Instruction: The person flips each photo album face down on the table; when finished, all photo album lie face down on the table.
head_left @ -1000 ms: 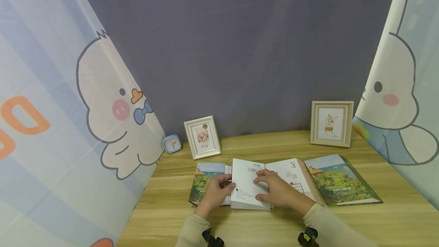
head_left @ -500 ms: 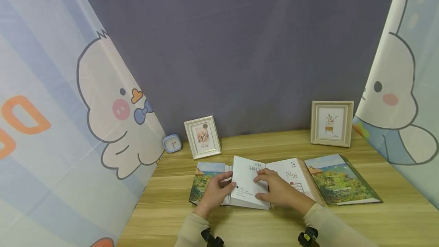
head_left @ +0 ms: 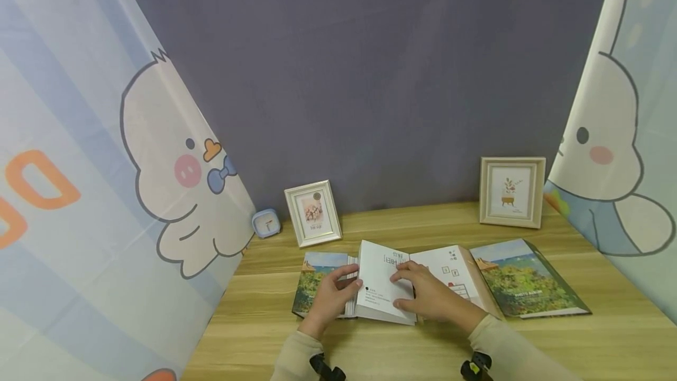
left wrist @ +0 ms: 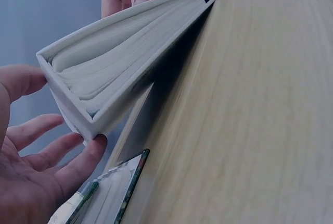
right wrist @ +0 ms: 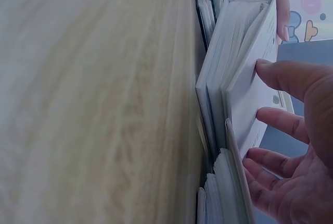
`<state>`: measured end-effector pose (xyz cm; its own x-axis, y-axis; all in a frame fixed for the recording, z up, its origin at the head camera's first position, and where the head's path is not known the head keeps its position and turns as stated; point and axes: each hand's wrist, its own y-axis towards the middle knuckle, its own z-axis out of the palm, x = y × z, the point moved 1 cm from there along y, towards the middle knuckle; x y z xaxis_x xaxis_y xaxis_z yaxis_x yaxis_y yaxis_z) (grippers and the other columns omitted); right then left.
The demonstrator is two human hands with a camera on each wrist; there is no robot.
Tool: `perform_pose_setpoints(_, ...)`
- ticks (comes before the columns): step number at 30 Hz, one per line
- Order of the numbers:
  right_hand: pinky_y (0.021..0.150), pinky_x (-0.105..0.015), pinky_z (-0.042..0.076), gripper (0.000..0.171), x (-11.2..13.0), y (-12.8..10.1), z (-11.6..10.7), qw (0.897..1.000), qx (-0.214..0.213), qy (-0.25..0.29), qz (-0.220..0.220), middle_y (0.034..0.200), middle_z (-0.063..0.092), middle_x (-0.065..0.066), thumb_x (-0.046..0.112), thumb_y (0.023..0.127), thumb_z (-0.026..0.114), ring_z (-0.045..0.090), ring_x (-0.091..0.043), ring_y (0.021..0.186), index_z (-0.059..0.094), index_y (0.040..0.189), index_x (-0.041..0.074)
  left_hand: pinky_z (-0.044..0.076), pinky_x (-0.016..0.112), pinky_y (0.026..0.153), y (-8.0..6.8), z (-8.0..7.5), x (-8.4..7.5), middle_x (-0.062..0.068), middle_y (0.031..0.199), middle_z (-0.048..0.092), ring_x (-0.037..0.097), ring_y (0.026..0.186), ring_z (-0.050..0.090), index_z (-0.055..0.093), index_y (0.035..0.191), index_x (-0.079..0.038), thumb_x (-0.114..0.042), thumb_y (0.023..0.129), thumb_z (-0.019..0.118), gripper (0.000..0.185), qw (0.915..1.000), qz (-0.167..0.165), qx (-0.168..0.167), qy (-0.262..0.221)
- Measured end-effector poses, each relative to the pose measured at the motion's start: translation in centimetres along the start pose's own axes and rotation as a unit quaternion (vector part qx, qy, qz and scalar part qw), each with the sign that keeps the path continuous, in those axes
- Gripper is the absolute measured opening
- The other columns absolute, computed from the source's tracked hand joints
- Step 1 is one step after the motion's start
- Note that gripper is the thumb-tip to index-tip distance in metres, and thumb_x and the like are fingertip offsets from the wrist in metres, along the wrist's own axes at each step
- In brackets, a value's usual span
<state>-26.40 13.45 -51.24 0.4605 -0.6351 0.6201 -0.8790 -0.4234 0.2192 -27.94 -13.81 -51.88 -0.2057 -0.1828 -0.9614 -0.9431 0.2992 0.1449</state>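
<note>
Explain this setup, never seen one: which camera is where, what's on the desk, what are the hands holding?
There is no robot here: a person works with two bare hands. The wide picture comes from a camera on the head, looking down; the two close, tilted pictures come from cameras on the wrists.

On the light wooden table lies an open white album with a painted landscape cover. The left hand touches the left edge of its raised block of white pages with its fingertips, fingers nearly straight. The right hand rests flat on top of that block.

A second album with the same landscape cover lies closed to the right. At the back stand a white picture frame, a beige picture frame and a small blue clock. Cartoon curtains hang at both sides.
</note>
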Motion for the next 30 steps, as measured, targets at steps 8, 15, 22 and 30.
perform_pose_setpoints(8, 0.11, -0.064, 0.043, 0.05, 0.08, -0.04, 0.11, 1.0, -0.001, 0.016, 0.007, 0.151, 0.051, -0.015, 0.038, 0.087, 0.087, 0.045, -0.046, 0.14, 0.069, 0.13, 0.02, 0.056, 0.04, 0.1, 0.15, -0.22, 0.6, 0.016, 0.151, 0.055, 0.037, 0.134, 0.057, 0.065, 0.141, -0.009, -0.022, 0.102, 0.072, 0.041, 0.9996, 0.006, -0.009, -0.025)
perform_pose_setpoints(15, 0.1, -0.055, 0.052, 0.059, 0.13, -0.09, 0.12, 0.999, 0.006, 0.036, 0.014, 0.15, 0.051, -0.014, 0.046, 0.086, 0.087, 0.055, -0.039, 0.129, 0.067, 0.135, 0.021, 0.051, 0.046, 0.106, -0.01, -0.19, 0.55, 0.016, 0.152, 0.053, 0.042, 0.135, 0.053, 0.064, 0.142, -0.008, -0.015, 0.103, 0.069, 0.04, 0.9985, 0.051, 0.005, -0.019)
perform_pose_setpoints(22, 0.091, -0.044, 0.059, 0.065, 0.19, 0.1, 0.05, 0.998, 0.016, 0.061, 0.011, 0.15, 0.049, -0.013, 0.045, 0.087, 0.087, 0.064, -0.028, 0.113, 0.062, 0.141, 0.019, 0.047, 0.047, 0.109, 0.1, -0.12, 0.27, 0.015, 0.152, 0.052, 0.04, 0.135, 0.051, 0.063, 0.142, -0.006, -0.01, 0.101, 0.07, 0.042, 0.9966, 0.075, 0.005, -0.035)
perform_pose_setpoints(30, 0.086, -0.039, 0.062, 0.07, 0.66, 0.21, -0.18, 0.995, 0.021, 0.098, 0.008, 0.153, 0.046, -0.015, 0.04, 0.088, 0.086, 0.067, -0.032, 0.11, 0.057, 0.147, 0.016, 0.056, 0.032, 0.098, 0.15, -0.02, -0.15, 0.022, 0.157, 0.044, 0.045, 0.14, 0.046, 0.055, 0.147, 0.001, -0.004, 0.1, 0.069, 0.049, 0.9926, 0.085, 0.014, -0.086)
